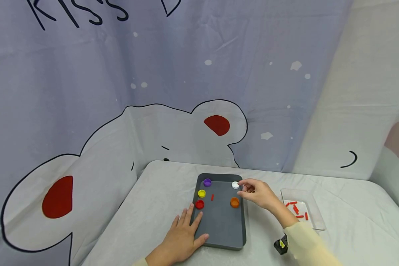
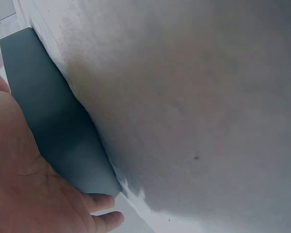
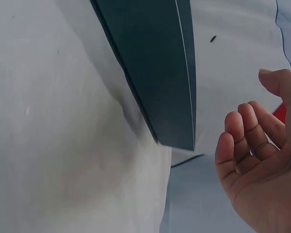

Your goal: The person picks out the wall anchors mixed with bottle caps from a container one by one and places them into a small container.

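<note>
A dark grey tray (image 1: 221, 229) lies on the white-covered table. My left hand (image 1: 183, 236) rests at its near left edge with the fingers spread; the left wrist view shows that hand (image 2: 34, 194) against the tray's side. Over the far right edge is my right hand (image 1: 257, 193), its fingertips right by a white round cap (image 1: 235, 185). Nothing shows between the loosely bent fingers (image 3: 234, 125) in the right wrist view. An orange cap (image 1: 234, 202) sits nearer. Down the left side are purple (image 1: 207, 182), yellow (image 1: 201, 193) and red (image 1: 199, 204) caps. Between the rows lies a small red stick (image 1: 212, 197).
To the right of the tray stands a clear plastic box (image 1: 316, 210) with several red sticks (image 1: 296, 209) inside. A small black object (image 1: 280, 245) with a yellow mark lies beside the right sleeve (image 1: 306, 242). A printed curtain (image 1: 186, 74) hangs behind the table.
</note>
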The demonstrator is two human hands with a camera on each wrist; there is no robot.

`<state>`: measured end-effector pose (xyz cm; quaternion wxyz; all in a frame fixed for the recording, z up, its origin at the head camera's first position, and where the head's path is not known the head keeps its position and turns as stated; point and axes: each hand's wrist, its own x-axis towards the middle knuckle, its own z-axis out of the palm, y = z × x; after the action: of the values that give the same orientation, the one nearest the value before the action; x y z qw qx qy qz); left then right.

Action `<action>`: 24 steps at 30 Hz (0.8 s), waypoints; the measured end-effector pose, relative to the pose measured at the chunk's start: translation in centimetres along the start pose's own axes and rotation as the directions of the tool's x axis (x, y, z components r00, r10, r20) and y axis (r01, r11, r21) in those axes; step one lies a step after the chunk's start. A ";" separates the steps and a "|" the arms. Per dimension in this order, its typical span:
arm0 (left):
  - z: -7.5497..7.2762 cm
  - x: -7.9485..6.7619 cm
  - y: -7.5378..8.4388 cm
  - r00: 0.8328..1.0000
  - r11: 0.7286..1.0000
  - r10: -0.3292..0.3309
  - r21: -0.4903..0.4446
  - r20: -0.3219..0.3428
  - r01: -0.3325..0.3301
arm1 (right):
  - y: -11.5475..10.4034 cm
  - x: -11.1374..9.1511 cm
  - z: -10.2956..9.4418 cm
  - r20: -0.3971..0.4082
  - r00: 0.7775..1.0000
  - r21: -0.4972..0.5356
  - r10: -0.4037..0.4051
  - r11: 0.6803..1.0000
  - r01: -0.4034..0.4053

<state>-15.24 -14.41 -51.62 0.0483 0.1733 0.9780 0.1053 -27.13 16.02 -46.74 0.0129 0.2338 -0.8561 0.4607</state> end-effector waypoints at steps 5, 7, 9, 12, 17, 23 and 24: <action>0.1 0.2 -0.1 1.000 1.000 -0.015 0.005 0.009 0.015 | -0.4 0.6 1.3 0.033 0.999 0.013 -0.005 1.000 0.005; 0.1 0.2 -0.1 1.000 1.000 -0.018 0.005 0.014 0.018 | -0.5 0.9 1.7 0.047 0.999 0.017 -0.002 1.000 0.001; 0.1 0.2 0.0 1.000 1.000 -0.020 0.006 0.016 0.020 | -0.6 1.1 2.2 0.057 0.998 0.016 -0.010 1.000 0.009; 0.1 0.2 0.0 1.000 1.000 -0.018 0.009 0.013 0.018 | -0.7 1.6 2.8 0.068 0.998 -0.002 -0.011 1.000 0.011; 0.2 0.3 -0.1 1.000 1.000 -0.013 0.012 0.013 0.013 | -0.6 2.2 3.9 0.109 0.994 -0.040 -0.002 0.999 0.006; 0.1 0.3 -0.1 1.000 1.000 -0.013 0.002 0.025 0.013 | -0.5 2.9 5.4 0.135 0.990 -0.094 -0.034 0.995 0.047; 0.1 0.3 -0.2 1.000 1.000 -0.015 0.004 0.028 0.015 | -0.5 3.0 5.6 0.141 0.989 -0.102 -0.042 0.993 0.056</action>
<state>-15.57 -14.44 -51.72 0.0623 0.1675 0.9787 0.1009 -28.49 10.15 -48.91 -0.0230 0.2853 -0.8721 0.3968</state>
